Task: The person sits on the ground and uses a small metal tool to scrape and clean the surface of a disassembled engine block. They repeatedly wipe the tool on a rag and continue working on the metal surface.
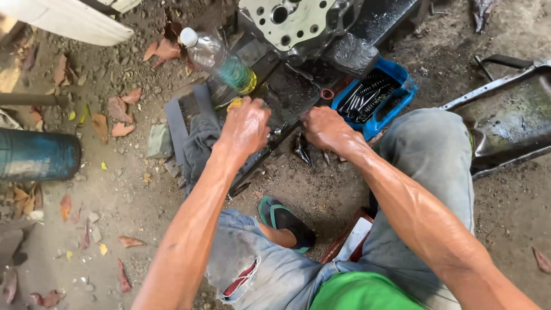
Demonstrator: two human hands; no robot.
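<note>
Clear plastic bottle (pixel 218 60) lying tilted on the dark metal part (pixel 287 95), white cap toward the upper left, a little yellow-green liquid pooled at its lower end; no label readable on it; blue plastic tray (pixel 402 95) on the dirt floor (pixel 132 195) just right of the metal part, holding a jumble of dark tools or bits too small to tell apart; teal cylinder (pixel 37 155) lying at the left edge of the view, cut off there; pale engine casting (pixel 293 23) with round holes at the top edge, only its lower portion in frame; grey metal frame (pixel 505 115) at the right edge, partly out of view.

Left hand (pixel 247 126) curled knuckles-up over the front edge of the metal part, beside a dark grey cloth (pixel 198 143); fingers folded under, so what they grip cannot be made out; right hand (pixel 327 129) likewise closed and pressed at the same edge, close beside the left, its fingertips hidden; small dark pointed pieces (pixel 301 149) on the floor just below the right hand.

The metal part is black, greasy, flat-faced, running diagonally from the cloth up toward the casting; dry leaves scattered over the floor; a foot in a green sandal (pixel 284 221) below the hands.
</note>
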